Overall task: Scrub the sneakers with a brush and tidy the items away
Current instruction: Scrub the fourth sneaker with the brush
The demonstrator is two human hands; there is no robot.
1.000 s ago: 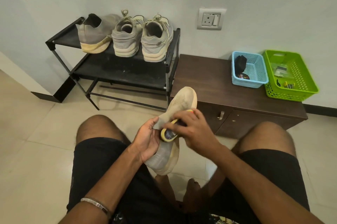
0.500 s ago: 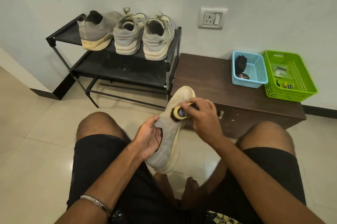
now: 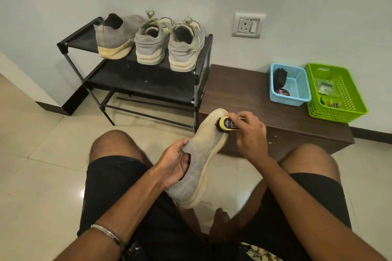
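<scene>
— So, where do you have the sneaker (image 3: 199, 161) right now?

— You hold it up between your knees, toe pointing far and a little right, heel down near your lap. Your left hand (image 3: 174, 163) grips it at the collar, thumb on the outside and fingers tucked into the opening.

— And your right hand (image 3: 250, 131)?

— Your fingers curl over the brush (image 3: 228, 125), a yellow-backed one with a dark label, and its dark bristles press against the toe end of the sneaker. That hand holds the brush firmly from above; the far end of the brush is hidden under your fingers.

— What sits around you?

— On the far left a black shoe rack (image 3: 135, 82) stands against the wall with three more shoes on its top shelf: a single grey slip-on (image 3: 114, 35) at the left and a laced pair (image 3: 169, 46) just beside it, heels facing you. To the right of the rack a low brown cabinet (image 3: 244, 95) carries a blue basket (image 3: 297, 88) with a dark item inside, and touching it on the right a green basket (image 3: 343, 93) with small odds and ends too small to tell. A wall socket (image 3: 248, 25) is above the cabinet. You wear a metal bracelet (image 3: 106, 233) on the left wrist.
</scene>
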